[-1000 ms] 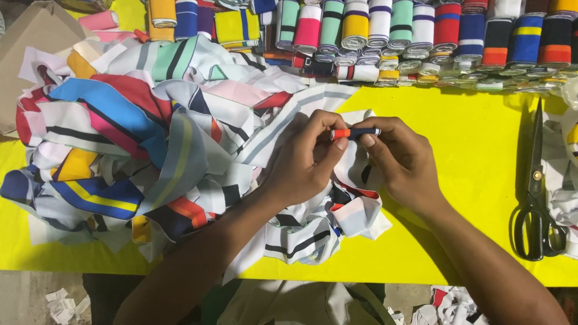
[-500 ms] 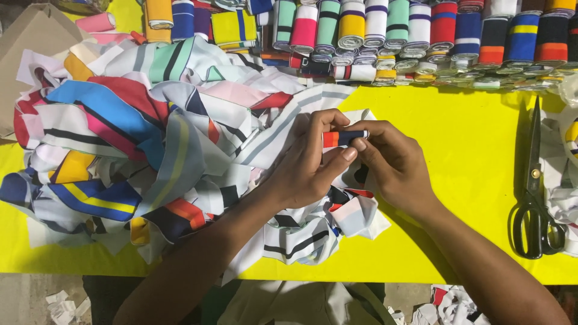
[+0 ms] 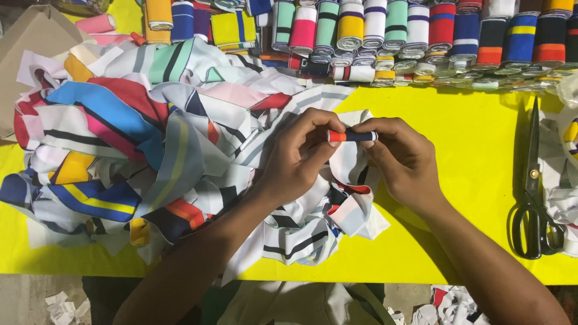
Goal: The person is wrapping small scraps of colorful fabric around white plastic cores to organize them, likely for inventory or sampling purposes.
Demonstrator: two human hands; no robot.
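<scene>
Both my hands meet over the middle of a yellow table (image 3: pixel 475 150). My left hand (image 3: pixel 298 159) and my right hand (image 3: pixel 400 159) pinch the two ends of a small tight roll of striped fabric (image 3: pixel 352 136), orange, navy and white, held level between the fingertips. A white strip of the same cloth (image 3: pixel 346 165) trails down from the roll onto a loose heap of striped fabric strips (image 3: pixel 150 138) that spreads across the left half of the table and under my wrists.
Several finished striped fabric rolls (image 3: pixel 391 30) stand in a row along the far edge. Black scissors (image 3: pixel 533 192) lie at the right. A cardboard box (image 3: pixel 30 42) sits at the far left. Fabric scraps (image 3: pixel 457 304) litter the floor below.
The small roll has shifted slightly and my fingers have turned around it; the hands stay in nearly the same place over the heap.
</scene>
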